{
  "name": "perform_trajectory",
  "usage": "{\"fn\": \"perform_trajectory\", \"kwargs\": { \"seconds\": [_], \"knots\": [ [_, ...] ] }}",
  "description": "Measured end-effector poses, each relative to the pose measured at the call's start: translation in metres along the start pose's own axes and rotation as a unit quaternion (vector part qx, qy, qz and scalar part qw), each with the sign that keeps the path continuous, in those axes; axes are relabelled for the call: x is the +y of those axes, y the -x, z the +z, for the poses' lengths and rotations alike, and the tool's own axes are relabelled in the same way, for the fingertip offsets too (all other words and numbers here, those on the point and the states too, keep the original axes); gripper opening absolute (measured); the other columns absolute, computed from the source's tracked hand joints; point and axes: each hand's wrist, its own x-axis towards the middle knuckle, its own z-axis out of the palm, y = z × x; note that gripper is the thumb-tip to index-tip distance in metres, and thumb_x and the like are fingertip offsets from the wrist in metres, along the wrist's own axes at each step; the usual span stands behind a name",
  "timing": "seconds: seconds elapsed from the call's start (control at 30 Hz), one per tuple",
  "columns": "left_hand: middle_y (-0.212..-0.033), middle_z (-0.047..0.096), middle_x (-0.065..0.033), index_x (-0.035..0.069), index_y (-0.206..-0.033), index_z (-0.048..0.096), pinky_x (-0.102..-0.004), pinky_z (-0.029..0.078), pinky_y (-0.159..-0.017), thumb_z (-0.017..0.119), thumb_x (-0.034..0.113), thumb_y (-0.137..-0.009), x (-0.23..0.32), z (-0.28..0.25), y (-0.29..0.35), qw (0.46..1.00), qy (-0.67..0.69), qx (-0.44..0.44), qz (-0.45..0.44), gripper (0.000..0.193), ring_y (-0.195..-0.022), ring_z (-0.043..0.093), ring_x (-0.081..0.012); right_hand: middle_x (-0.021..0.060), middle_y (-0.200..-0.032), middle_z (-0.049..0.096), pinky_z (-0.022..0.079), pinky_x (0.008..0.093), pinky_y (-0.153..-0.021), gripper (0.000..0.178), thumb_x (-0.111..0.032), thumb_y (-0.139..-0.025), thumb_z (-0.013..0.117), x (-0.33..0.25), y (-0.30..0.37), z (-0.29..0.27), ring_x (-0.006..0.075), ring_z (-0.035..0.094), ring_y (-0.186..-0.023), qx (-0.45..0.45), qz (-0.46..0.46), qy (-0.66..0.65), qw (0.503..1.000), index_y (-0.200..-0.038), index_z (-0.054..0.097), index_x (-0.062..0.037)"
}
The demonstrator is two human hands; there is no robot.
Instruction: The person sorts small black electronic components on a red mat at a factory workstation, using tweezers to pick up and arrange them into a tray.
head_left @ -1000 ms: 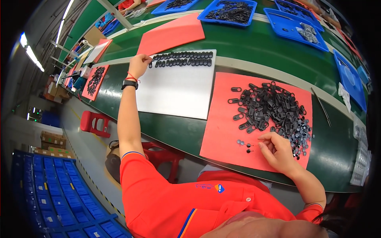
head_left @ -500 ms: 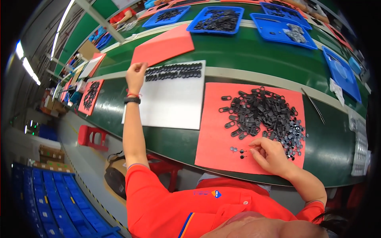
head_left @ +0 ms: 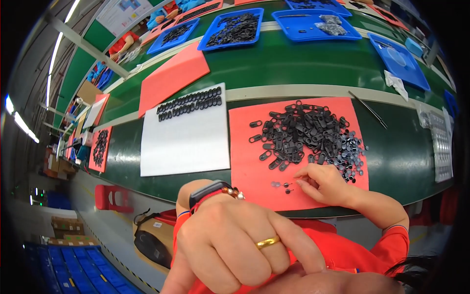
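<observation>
My left hand (head_left: 235, 242) is close to the camera, by my chin, its back toward me. A gold ring, a dark wristband and a beaded bracelet are on it. Several fingers bend while the outer ones spread; the fingertips are partly hidden and nothing shows in it. My right hand (head_left: 323, 186) rests on a pink foam pad (head_left: 249, 196), thumb and forefinger drawn together; anything between them is too small to make out. Beside its fingertips lie small dark round pieces (head_left: 287, 191). Beyond it spreads a pile of black oblong tabs with holes (head_left: 303, 127), next to grey discs (head_left: 350, 152).
A white foam board (head_left: 186, 147) bears rows of black tabs (head_left: 191, 105). Tweezers (head_left: 369, 110) lie right of the pile. Blue trays (head_left: 313, 33) stand along the back, with a clear blister tray (head_left: 440, 147) at far right and another pink sheet (head_left: 171, 78) behind the board.
My left hand has left the rows of tabs on the white board and come back to my chin. My right hand has stayed beside the small round pieces. The whole view has shifted slightly.
</observation>
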Motion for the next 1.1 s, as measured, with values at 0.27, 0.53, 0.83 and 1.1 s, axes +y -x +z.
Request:
{"fn": "perform_trajectory", "kwargs": {
  "seconds": [0.27, 0.53, 0.83, 1.1],
  "knots": [
    [-0.045, 0.026, 0.0011, 0.012, -0.044, 0.030, -0.0301, 0.042, -0.042, 0.051, 0.042, -0.090, -0.022, -0.002, -0.018, 0.992, 0.098, -0.040, 0.062, 0.059, -0.033, 0.024, -0.0101, 0.0084, -0.073, 0.063, 0.050, 0.0317, -0.054, 0.015, -0.011, -0.079, 0.064, 0.000, 0.000, 0.005, 0.0218, 0.064, -0.065, -0.004, -0.024, 0.009, 1.000, -0.091, 0.058, -0.0045],
    [-0.049, 0.034, -0.0048, 0.008, -0.048, 0.034, -0.0410, 0.046, -0.056, 0.046, 0.044, -0.090, -0.026, 0.007, -0.006, 0.983, 0.160, 0.092, 0.018, 0.057, -0.039, 0.034, -0.0192, 0.0079, -0.075, 0.064, 0.050, 0.0321, -0.055, 0.015, -0.013, -0.080, 0.064, 0.005, 0.000, 0.005, 0.0224, 0.065, -0.066, -0.020, -0.024, 0.048, 0.998, -0.092, 0.058, -0.0051],
    [-0.047, 0.033, -0.0049, 0.006, -0.046, 0.035, -0.0414, 0.049, -0.053, 0.041, 0.029, -0.096, -0.006, 0.019, -0.009, 0.990, 0.066, 0.124, -0.034, 0.056, -0.039, 0.037, -0.0190, 0.0050, -0.068, 0.060, 0.046, 0.0293, -0.045, 0.016, -0.009, -0.078, 0.065, 0.004, -0.001, 0.010, 0.0171, 0.058, -0.050, 0.017, -0.076, 0.035, 0.996, -0.093, 0.059, -0.0059],
    [-0.048, 0.035, -0.0030, 0.007, -0.045, 0.035, -0.0321, 0.042, -0.049, 0.045, 0.039, -0.094, -0.012, 0.010, -0.010, 0.954, 0.212, 0.162, -0.133, 0.059, -0.039, 0.035, -0.0155, 0.0074, -0.077, 0.064, 0.050, 0.0321, -0.056, 0.017, -0.012, -0.080, 0.063, 0.000, -0.001, 0.003, 0.0212, 0.065, -0.068, -0.056, -0.021, 0.054, 0.997, -0.094, 0.057, -0.0048]
  ]
}}
